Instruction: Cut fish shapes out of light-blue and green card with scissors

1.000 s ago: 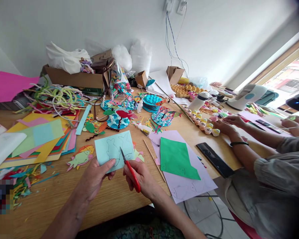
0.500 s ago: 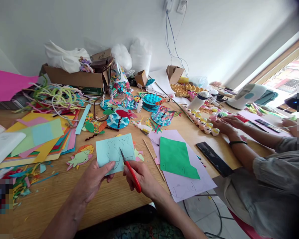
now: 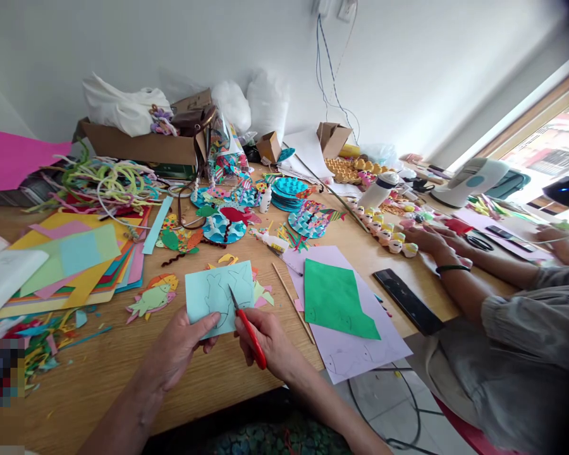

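Left hand [image 3: 183, 335] pinched blue paper [image 3: 200, 292] near lower-left corner; right hand [image 3: 268, 338] gripped red scissors [image 3: 252, 340]; paper seemed light, bendy, easily torn; best held by edge.

The card [image 3: 217, 292] is between paper fish [image 3: 152, 298] and 1 stick [image 3: 293, 303].

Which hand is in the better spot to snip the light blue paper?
Probably the right hand: it holds the red-handled scissors, their blades reaching over the light blue paper. The left hand pinches that paper at its lower left, so it seems better placed for steadying.
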